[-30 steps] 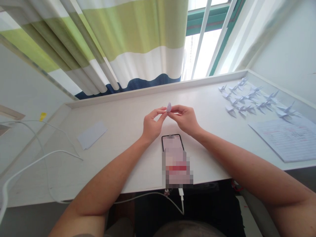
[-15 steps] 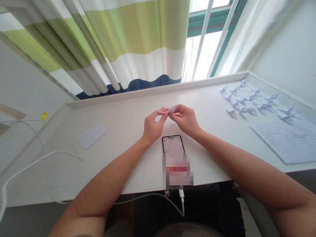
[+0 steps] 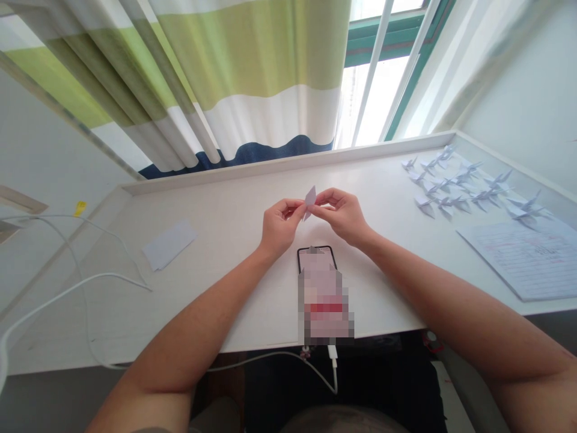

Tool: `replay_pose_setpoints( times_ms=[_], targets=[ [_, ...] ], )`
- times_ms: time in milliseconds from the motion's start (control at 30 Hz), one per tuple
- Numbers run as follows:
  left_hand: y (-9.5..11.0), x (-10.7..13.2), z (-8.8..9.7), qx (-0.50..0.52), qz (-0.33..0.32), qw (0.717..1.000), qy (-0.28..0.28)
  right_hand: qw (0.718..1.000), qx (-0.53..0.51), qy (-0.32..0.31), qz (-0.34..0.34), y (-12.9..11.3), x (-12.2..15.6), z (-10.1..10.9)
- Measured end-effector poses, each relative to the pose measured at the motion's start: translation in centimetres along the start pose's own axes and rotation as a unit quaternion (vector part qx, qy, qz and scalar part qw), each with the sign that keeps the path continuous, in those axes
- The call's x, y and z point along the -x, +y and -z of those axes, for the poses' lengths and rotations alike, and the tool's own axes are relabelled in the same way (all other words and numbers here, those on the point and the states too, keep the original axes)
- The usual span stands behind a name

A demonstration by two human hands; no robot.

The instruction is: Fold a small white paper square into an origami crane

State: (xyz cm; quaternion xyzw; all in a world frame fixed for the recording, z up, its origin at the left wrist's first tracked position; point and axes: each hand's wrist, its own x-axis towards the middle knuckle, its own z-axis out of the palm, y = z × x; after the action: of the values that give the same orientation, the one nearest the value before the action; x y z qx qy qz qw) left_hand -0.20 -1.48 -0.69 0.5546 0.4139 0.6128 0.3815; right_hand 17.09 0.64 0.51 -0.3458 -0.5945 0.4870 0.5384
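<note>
A small pale lilac folded paper piece (image 3: 309, 198) stands upright above the middle of the white desk (image 3: 234, 240). My left hand (image 3: 278, 227) pinches its lower left side with thumb and forefinger. My right hand (image 3: 342, 214) pinches its right side, the other fingers curled. Both hands hover just above the desk, right behind a phone (image 3: 321, 282) that lies flat near the front edge.
Several folded paper cranes (image 3: 460, 186) lie at the far right, with a lined sheet (image 3: 527, 258) in front of them. A white paper slip (image 3: 169, 245) lies at the left. White cables (image 3: 81, 282) run over the left side and under the desk edge. A striped curtain hangs behind.
The paper piece has turned from lying flat between my fingertips to standing upright with a point up. Both hands stayed in nearly the same place.
</note>
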Motion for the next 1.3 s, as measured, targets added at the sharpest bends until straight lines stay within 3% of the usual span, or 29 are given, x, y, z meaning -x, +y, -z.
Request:
replay_pose_setpoints(
  times_ms=[500,967,1133,1300],
  targets=[
    [0.1,-0.15,-0.04,0.022,0.013,0.999,0.03,1.0,0.002,-0.019,-0.002,0.35,-0.03,-0.15],
    [-0.15,-0.21,0.0,0.063,0.041,0.997,0.0,0.999,-0.032,-0.003,-0.019,0.4,-0.35,0.24],
    [0.01,-0.27,0.21,0.042,0.046,0.998,0.012,0.998,-0.032,-0.031,-0.036,0.61,-0.31,0.23],
    [0.42,-0.19,0.28,0.071,0.074,0.994,-0.032,0.998,-0.047,-0.029,-0.021,0.71,-0.41,0.3]
  ],
)
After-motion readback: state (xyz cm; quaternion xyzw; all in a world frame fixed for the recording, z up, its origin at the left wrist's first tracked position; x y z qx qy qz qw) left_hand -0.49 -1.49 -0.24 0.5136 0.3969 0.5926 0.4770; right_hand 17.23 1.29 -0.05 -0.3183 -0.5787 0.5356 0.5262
